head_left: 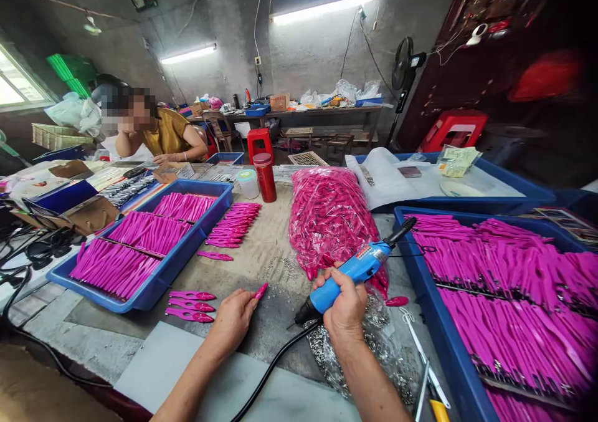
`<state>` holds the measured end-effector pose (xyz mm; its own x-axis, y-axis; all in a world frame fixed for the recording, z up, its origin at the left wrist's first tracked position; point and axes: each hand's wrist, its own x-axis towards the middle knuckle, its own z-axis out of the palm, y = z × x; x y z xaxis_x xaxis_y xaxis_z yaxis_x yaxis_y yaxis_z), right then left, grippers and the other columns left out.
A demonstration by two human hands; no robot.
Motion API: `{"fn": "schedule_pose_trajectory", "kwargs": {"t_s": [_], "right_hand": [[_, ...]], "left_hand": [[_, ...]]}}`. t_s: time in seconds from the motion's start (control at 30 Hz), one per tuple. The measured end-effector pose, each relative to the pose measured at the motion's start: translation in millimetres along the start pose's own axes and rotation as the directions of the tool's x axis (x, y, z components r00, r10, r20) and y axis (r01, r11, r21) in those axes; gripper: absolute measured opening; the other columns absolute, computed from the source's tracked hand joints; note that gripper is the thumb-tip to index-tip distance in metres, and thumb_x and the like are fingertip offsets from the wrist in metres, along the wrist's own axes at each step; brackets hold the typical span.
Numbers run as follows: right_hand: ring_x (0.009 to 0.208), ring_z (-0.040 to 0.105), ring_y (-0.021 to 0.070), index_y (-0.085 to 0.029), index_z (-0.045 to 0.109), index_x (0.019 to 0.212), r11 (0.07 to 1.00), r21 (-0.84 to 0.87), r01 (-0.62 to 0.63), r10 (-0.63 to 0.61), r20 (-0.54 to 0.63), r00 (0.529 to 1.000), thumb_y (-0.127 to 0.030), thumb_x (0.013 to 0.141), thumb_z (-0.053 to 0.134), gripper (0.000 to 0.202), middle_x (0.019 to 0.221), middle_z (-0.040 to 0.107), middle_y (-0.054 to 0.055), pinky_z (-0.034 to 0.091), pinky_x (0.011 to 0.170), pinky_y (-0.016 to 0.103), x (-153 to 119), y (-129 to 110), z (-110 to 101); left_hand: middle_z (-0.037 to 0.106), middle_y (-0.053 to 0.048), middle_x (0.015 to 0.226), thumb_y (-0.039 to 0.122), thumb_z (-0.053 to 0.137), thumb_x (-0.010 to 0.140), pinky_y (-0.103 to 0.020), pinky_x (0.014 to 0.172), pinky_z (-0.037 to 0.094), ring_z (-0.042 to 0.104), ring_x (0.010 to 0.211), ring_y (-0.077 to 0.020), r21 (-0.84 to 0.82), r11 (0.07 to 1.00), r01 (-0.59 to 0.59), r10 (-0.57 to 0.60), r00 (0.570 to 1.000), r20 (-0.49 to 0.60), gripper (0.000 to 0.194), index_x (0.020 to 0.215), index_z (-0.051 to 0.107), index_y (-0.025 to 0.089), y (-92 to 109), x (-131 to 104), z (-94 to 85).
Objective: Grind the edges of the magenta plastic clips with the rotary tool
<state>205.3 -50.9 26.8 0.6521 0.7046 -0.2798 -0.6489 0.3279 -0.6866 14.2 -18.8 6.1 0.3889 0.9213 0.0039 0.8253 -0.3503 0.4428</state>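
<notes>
My left hand [232,320] rests low over the table, its fingers closed on a magenta plastic handle piece [262,290] whose glossy tip sticks out; the rest is hidden by the hand. My right hand [344,303] is wrapped round a blue electric screwdriver [362,261]. Its black nose and thin bit point down to the left, apart from the piece. Several similar magenta pieces [191,306] lie left of my left hand, and a row of more [236,222] lies farther back. Tiny metal parts [284,272] are scattered beyond my left fingertips.
Blue trays [144,297] [411,266] of magenta pieces flank the work area. A clear bag [327,216] of glossy magenta parts stands behind the screwdriver. Small metal parts fill a plastic bag [378,341] by my right forearm. A black cord [275,363] crosses the front. Another person [175,132] sits back left.
</notes>
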Motion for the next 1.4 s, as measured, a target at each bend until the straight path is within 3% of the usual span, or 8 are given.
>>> {"fn": "schedule_pose_trajectory", "kwargs": {"t_s": [0.3,0.6,0.8,1.03,1.4], "right_hand": [[0.042,0.049,0.0121,-0.020,0.046,0.081,1.000,0.001,0.003,-0.003,0.012,1.000,-0.030,0.054,0.065,0.034,0.051,0.050,-0.007,0.041,0.043,0.025,-2,0,1],[0.045,0.051,0.0125,-0.019,0.048,0.084,0.990,-0.061,0.128,-0.123,0.086,0.989,-0.030,0.056,0.066,0.035,0.057,0.053,-0.006,0.041,0.046,0.026,-12,0,5],[0.047,0.053,0.0131,-0.018,0.049,0.085,0.961,-0.102,0.256,-0.226,0.240,0.944,-0.029,0.058,0.067,0.035,0.063,0.055,-0.004,0.041,0.047,0.026,-18,6,26],[0.049,0.054,0.0129,-0.018,0.051,0.089,0.921,-0.128,0.369,-0.289,0.410,0.865,-0.028,0.063,0.067,0.033,0.066,0.056,-0.003,0.044,0.050,0.028,-17,29,50],[0.047,0.055,0.0125,-0.017,0.054,0.085,0.904,-0.159,0.396,-0.281,0.477,0.833,-0.025,0.064,0.068,0.027,0.066,0.058,-0.002,0.044,0.048,0.027,-17,47,60]], "left_hand": [[0.060,-0.003,0.069,0.029,0.036,0.087,-0.023,0.063,0.045,0.060,0.068,-0.0150,0.020,1.000,-0.023,0.023,1.000,-0.012,0.033,0.076,0.065,0.019,-1,0,1.0],[0.060,-0.004,0.069,0.022,0.043,0.085,-0.025,0.062,0.045,0.057,0.067,-0.0167,0.280,0.952,-0.128,0.195,0.955,-0.225,0.024,0.070,0.062,0.019,-12,-7,32.7],[0.058,-0.003,0.070,0.018,0.046,0.084,-0.026,0.061,0.043,0.054,0.068,-0.0166,0.316,0.943,-0.103,0.177,0.961,-0.214,0.022,0.067,0.059,0.018,-7,-8,36.0],[0.059,-0.002,0.073,0.015,0.047,0.084,-0.027,0.064,0.044,0.054,0.071,-0.0172,0.272,0.960,-0.066,0.121,0.974,-0.191,0.019,0.069,0.059,0.019,-2,-9,36.1],[0.060,-0.002,0.074,0.014,0.048,0.084,-0.029,0.064,0.045,0.055,0.073,-0.0185,0.232,0.972,-0.034,0.073,0.984,-0.163,0.020,0.070,0.061,0.019,1,-10,36.0]]}}
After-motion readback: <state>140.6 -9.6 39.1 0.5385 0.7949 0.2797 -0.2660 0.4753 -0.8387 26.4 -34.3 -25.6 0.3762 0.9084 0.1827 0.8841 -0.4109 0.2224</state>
